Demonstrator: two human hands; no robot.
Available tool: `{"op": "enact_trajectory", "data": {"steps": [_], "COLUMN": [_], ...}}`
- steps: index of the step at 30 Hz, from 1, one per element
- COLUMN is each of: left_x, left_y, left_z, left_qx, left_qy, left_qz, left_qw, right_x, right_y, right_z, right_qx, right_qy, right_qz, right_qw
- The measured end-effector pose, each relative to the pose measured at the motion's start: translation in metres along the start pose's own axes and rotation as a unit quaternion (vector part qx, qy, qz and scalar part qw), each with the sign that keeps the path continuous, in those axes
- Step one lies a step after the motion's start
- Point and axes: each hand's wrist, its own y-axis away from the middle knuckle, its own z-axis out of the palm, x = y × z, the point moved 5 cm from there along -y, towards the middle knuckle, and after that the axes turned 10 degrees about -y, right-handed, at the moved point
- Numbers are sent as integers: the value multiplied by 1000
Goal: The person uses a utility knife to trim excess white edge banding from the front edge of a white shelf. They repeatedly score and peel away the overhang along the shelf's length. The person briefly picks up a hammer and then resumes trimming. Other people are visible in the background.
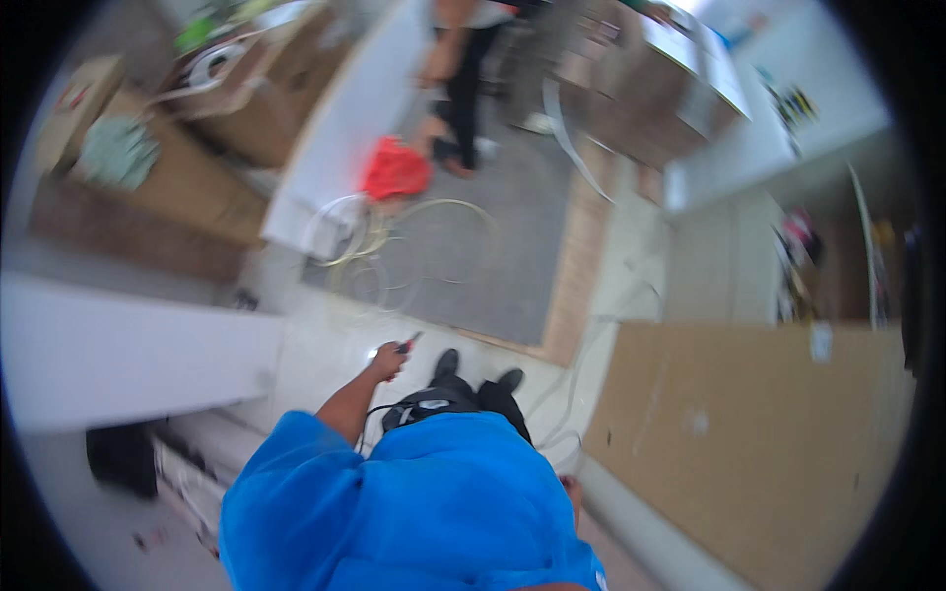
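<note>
My left hand (388, 362) is closed around a small hand tool (405, 346) with a red and dark handle. Its thin tip points up and to the right, over the pale floor in front of me. Blur hides whether it is a knife, pliers or another tool. Low at my right side, only a bit of my right hand (572, 488) shows past the blue shirt. Its fingers are hidden, and I cannot tell if it holds anything. A big brown cardboard sheet (739, 443) is the nearest thing to it.
Ahead lies a grey board (522, 246) with loose pale strip coils (379, 241) and a red bag or cloth (396, 169). Another person (463, 98) stands beyond. White panels (138, 345) flank the left; cables (572, 394) trail across the floor at right.
</note>
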Motion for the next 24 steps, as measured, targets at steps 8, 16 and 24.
{"op": "enact_trajectory", "data": {"steps": [8, 16, 24], "left_x": [32, -71, -142], "left_y": [55, 119, 176], "left_z": [-54, -65, -15], "left_qx": [68, 145, 160], "left_qy": [39, 89, 120], "left_qz": [-27, -103, -149], "left_qw": [997, 980, 968], "right_x": [53, -1, -45], "right_y": [-81, -145, -209], "right_z": [26, 27, 26], "right_qx": [-6, -93, -190], "right_qy": [19, 126, 99], "right_qz": [42, -79, -3], "right_qw": [999, 984, 977]}}
